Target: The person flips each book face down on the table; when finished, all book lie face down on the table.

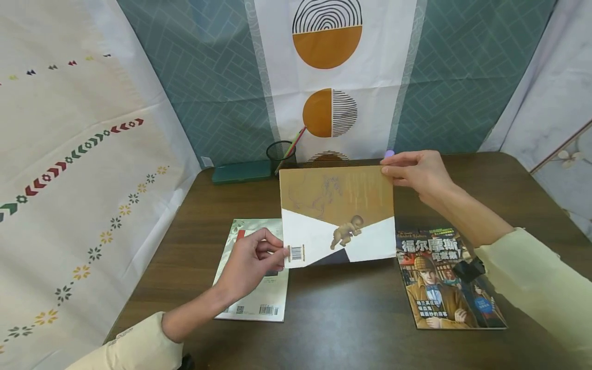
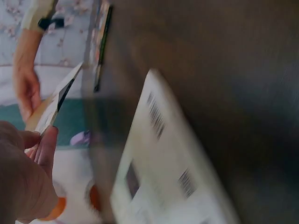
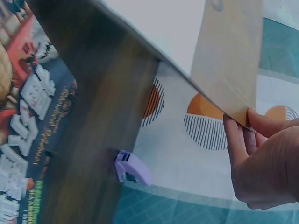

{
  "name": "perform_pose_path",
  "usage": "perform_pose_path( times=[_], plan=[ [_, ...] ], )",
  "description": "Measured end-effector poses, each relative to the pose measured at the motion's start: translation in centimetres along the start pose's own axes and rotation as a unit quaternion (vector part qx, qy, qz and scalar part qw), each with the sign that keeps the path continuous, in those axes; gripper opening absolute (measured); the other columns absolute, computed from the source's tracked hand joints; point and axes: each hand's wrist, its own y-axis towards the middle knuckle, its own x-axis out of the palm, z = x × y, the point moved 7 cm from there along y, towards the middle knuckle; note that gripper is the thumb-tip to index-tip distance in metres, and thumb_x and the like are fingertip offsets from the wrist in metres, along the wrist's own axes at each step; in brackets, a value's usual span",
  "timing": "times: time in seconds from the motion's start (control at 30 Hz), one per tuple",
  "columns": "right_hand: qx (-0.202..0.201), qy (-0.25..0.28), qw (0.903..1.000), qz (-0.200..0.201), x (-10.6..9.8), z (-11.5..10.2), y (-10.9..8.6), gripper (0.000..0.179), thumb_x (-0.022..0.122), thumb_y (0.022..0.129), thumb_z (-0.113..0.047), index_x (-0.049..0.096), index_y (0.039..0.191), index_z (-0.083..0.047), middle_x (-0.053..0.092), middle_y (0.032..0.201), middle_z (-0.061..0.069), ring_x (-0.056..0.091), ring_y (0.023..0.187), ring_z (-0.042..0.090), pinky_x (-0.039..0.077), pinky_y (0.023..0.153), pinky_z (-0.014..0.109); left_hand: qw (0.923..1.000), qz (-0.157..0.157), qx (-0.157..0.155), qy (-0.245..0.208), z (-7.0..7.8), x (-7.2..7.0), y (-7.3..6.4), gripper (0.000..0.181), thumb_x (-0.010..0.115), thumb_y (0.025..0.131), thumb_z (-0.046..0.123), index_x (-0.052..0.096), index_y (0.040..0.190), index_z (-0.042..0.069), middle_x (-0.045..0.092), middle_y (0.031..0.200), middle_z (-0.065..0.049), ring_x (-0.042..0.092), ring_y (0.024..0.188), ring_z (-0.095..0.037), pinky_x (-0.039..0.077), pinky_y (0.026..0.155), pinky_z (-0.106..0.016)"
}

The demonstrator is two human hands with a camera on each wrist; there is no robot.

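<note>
Both hands hold up a thin book (image 1: 314, 234) with a tan and white cover, a baby figure and a barcode. My left hand (image 1: 252, 259) pinches its lower left corner between thumb and fingers. At the upper right corner, my right hand (image 1: 423, 172) pinches the edge; the right wrist view shows thumb and fingers on either side of the book's corner (image 3: 233, 93). Below the left hand lies a pale green book (image 1: 250, 306), partly covered by that hand and the raised book. A comic-style book (image 1: 444, 293) with a detective on its cover lies under the right forearm.
At the table's back edge stand a black mesh pen holder (image 1: 282, 152) with pencils and a dark green case (image 1: 241, 172). A purple stapler-like object (image 3: 133, 168) sits near the back edge, behind the raised book. Curtains hang behind the brown table (image 1: 342, 324).
</note>
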Motion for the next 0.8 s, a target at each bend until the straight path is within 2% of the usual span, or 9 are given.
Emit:
perform_pose_path(
  times=[0.07, 0.2, 0.3, 0.43, 0.63, 0.8],
  plan=[
    [-0.009, -0.03, 0.9995, -0.005, 0.5, -0.4, 0.3, 0.036, 0.077, 0.1, -0.012, 0.071, 0.13, 0.007, 0.077, 0.116, 0.006, 0.072, 0.104, 0.01, 0.06, 0.09, 0.032, 0.9986, -0.021, -0.025, -0.041, -0.8, 0.9, -0.3, 0.018, 0.079, 0.095, 0.002, 0.063, 0.101, -0.004, 0.08, 0.096, -0.015, 0.076, 0.078, -0.043, 0.065, 0.072, -0.038],
    [-0.018, -0.089, 0.9958, -0.012, 1.8, -0.7, 0.8, 0.032, 0.077, 0.1, -0.015, 0.075, 0.126, 0.003, 0.071, 0.131, 0.019, 0.068, 0.116, 0.026, 0.059, 0.096, 0.04, 0.9915, -0.043, -0.082, -0.092, -2.3, 2.5, -1.2, 0.022, 0.078, 0.097, 0.004, 0.059, 0.101, -0.006, 0.079, 0.093, -0.019, 0.076, 0.081, -0.042, 0.065, 0.075, -0.043],
    [-0.025, -0.114, 0.993, -0.017, 2.7, -0.5, 1.1, 0.029, 0.079, 0.098, -0.014, 0.077, 0.122, 0.002, 0.074, 0.126, 0.02, 0.07, 0.114, 0.033, 0.06, 0.093, 0.043, 0.9819, -0.048, -0.133, -0.126, -3.5, 3.5, -1.9, 0.024, 0.078, 0.097, 0.005, 0.058, 0.101, -0.006, 0.078, 0.09, -0.02, 0.077, 0.08, -0.034, 0.064, 0.077, -0.042],
    [-0.044, -0.151, 0.9872, -0.023, 4.0, -0.1, 1.4, 0.023, 0.08, 0.097, -0.012, 0.08, 0.116, 0.0, 0.078, 0.114, 0.019, 0.074, 0.105, 0.034, 0.063, 0.084, 0.039, 0.9658, -0.051, -0.19, -0.169, -4.7, 4.6, -2.9, 0.024, 0.078, 0.097, 0.006, 0.057, 0.102, -0.004, 0.078, 0.091, -0.021, 0.077, 0.078, -0.023, 0.064, 0.077, -0.038],
    [-0.07, -0.18, 0.9808, -0.026, 5.7, 0.7, 1.7, 0.018, 0.079, 0.097, -0.01, 0.082, 0.111, 0.0, 0.079, 0.108, 0.019, 0.075, 0.1, 0.035, 0.061, 0.078, 0.035, 0.9516, -0.053, -0.23, -0.197, -5.7, 5.9, -4.0, 0.018, 0.077, 0.096, 0.004, 0.061, 0.1, -0.003, 0.078, 0.096, -0.022, 0.078, 0.077, -0.018, 0.064, 0.074, -0.033],
    [-0.085, -0.2, 0.9759, -0.022, 6.4, 1.8, 2.0, 0.017, 0.079, 0.097, -0.01, 0.082, 0.109, 0.001, 0.079, 0.105, 0.019, 0.075, 0.099, 0.037, 0.058, 0.083, 0.043, 0.9455, -0.057, -0.246, -0.206, -5.9, 6.5, -4.3, 0.015, 0.077, 0.096, 0.003, 0.063, 0.099, -0.002, 0.078, 0.093, -0.023, 0.077, 0.075, -0.017, 0.064, 0.072, -0.032]
  ],
)
